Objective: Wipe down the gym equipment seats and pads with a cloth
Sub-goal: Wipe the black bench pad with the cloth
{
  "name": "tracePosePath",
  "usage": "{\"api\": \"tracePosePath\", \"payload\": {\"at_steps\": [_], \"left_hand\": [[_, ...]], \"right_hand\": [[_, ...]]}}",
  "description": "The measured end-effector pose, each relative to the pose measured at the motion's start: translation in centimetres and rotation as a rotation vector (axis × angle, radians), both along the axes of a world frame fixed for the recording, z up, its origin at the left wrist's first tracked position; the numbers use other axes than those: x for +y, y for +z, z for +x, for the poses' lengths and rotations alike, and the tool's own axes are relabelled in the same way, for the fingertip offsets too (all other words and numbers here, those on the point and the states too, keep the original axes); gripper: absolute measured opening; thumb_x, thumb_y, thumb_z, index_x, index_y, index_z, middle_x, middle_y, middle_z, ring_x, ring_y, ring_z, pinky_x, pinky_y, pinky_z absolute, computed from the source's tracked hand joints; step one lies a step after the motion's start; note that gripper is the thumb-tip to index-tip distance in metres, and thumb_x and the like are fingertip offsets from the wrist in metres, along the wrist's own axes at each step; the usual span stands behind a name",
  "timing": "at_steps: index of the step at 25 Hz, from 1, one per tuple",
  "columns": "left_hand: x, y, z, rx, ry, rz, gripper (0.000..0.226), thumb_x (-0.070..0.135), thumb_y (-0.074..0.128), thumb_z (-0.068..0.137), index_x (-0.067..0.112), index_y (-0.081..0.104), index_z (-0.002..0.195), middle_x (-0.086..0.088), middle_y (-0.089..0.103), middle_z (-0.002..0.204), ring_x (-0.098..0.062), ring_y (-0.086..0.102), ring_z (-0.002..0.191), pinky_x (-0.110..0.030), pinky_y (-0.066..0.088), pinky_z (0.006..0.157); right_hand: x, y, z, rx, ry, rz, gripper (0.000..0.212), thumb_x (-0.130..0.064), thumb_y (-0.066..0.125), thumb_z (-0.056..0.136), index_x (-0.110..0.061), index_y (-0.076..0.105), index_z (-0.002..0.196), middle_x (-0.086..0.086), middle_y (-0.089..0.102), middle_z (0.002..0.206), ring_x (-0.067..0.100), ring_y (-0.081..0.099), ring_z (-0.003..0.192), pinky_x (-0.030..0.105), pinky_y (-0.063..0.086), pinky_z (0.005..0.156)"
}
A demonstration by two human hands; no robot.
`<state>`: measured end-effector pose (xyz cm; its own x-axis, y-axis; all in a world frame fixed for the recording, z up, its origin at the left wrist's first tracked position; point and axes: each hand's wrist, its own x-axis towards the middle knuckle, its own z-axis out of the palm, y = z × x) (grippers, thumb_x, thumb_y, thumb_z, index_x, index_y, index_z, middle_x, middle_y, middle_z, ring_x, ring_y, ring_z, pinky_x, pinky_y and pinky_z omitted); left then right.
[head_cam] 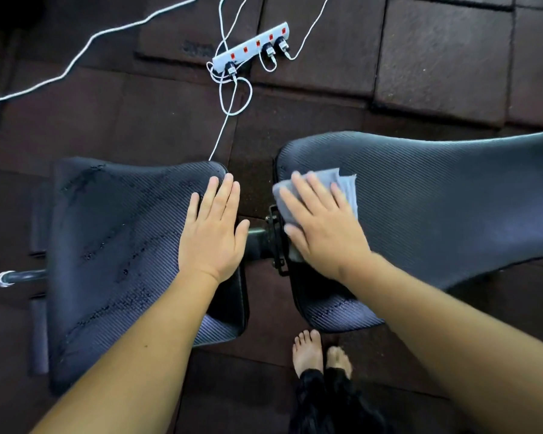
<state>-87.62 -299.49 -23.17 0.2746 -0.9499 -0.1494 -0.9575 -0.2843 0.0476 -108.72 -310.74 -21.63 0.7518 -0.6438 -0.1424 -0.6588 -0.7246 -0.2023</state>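
Fingers (314, 191) of the right hand (325, 228) lie straight and a little spread, pressing flat on a folded grey cloth (347, 186). The cloth sits on the narrow end of the long black pad (452, 198) on the right. Some of it shows beyond the fingertips, and some drapes over the pad's edge beside the thumb.

The left hand (212, 233) is also flat, with its fingers (223, 195) straight and close together. It rests palm down on the right-hand edge of the wider black pad (116, 239), holding nothing, and its thumb reaches out over the gap. Both pads have a ribbed, woven-looking cover. Dark streaks run across the wider one, possibly moisture, though the view does not settle that.

Between the two pads a dark frame tube and bracket (265, 242) show in the gap, just below both hands. A chrome bar end (5, 278) sticks out at the far left, with a dark foam roller (40, 336) beside the wider pad.

Everything stands on a floor of dark rubber tiles (436, 57). On it, well beyond the pads, lies a white power strip (251, 48) with red switches and several plugs in it. White cables (229, 120) loop away from it, one running toward the wider pad. The person's bare feet (322, 355) stand on the floor near the long pad's closest corner.
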Motion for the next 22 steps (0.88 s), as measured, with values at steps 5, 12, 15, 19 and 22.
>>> {"api": "tracePosePath", "payload": {"at_steps": [5, 12, 15, 19, 22], "left_hand": [[-0.1, -0.1, 0.0, -0.014, -0.003, 0.005, 0.069, 0.046, 0.024, 0.104, 0.014, 0.012, 0.165, 0.002, 0.003, 0.173, -0.019, -0.003, 0.159, -0.049, 0.007, 0.129], [0.0, 0.0, -0.1, 0.007, 0.004, -0.033, 0.069, 0.045, 0.028, 0.104, 0.014, 0.015, 0.164, 0.002, 0.007, 0.173, -0.020, 0.001, 0.159, -0.049, 0.008, 0.128], [0.0, -0.1, 0.0, 0.010, 0.007, -0.040, 0.070, 0.046, 0.029, 0.104, 0.015, 0.015, 0.164, 0.002, 0.006, 0.173, -0.019, 0.000, 0.159, -0.049, 0.009, 0.128], [0.1, -0.3, 0.1, 0.007, 0.003, -0.044, 0.070, 0.047, 0.030, 0.104, 0.015, 0.015, 0.164, 0.003, 0.005, 0.173, -0.019, -0.001, 0.160, -0.049, 0.008, 0.128], [0.2, -0.4, 0.0, -0.002, 0.002, -0.048, 0.070, 0.048, 0.029, 0.104, 0.016, 0.014, 0.164, 0.003, 0.005, 0.173, -0.019, -0.001, 0.160, -0.049, 0.009, 0.128]], "right_hand": [[-8.7, -0.4, -1.9, 0.015, -0.147, -0.007, 0.066, -0.051, 0.032, 0.099, -0.023, 0.029, 0.158, 0.006, 0.023, 0.167, 0.028, 0.018, 0.154, 0.054, 0.017, 0.123], [-1.7, -0.2, 1.0, -0.008, 0.034, -0.030, 0.065, -0.050, 0.036, 0.100, -0.023, 0.027, 0.159, 0.006, 0.019, 0.168, 0.030, 0.015, 0.155, 0.055, 0.017, 0.123], [-3.4, -0.2, -2.9, 0.004, 0.283, 0.001, 0.064, -0.053, 0.036, 0.100, -0.026, 0.031, 0.158, 0.002, 0.022, 0.168, 0.026, 0.020, 0.154, 0.051, 0.018, 0.122], [-8.8, -0.8, 1.1, 0.014, -0.076, -0.050, 0.065, -0.050, 0.036, 0.100, -0.023, 0.028, 0.158, 0.004, 0.023, 0.167, 0.027, 0.018, 0.155, 0.053, 0.017, 0.123], [-5.5, -0.7, 3.7, 0.020, -0.215, -0.059, 0.068, -0.050, 0.036, 0.099, -0.020, 0.024, 0.160, 0.008, 0.018, 0.168, 0.031, 0.014, 0.155, 0.055, 0.015, 0.123]]}}
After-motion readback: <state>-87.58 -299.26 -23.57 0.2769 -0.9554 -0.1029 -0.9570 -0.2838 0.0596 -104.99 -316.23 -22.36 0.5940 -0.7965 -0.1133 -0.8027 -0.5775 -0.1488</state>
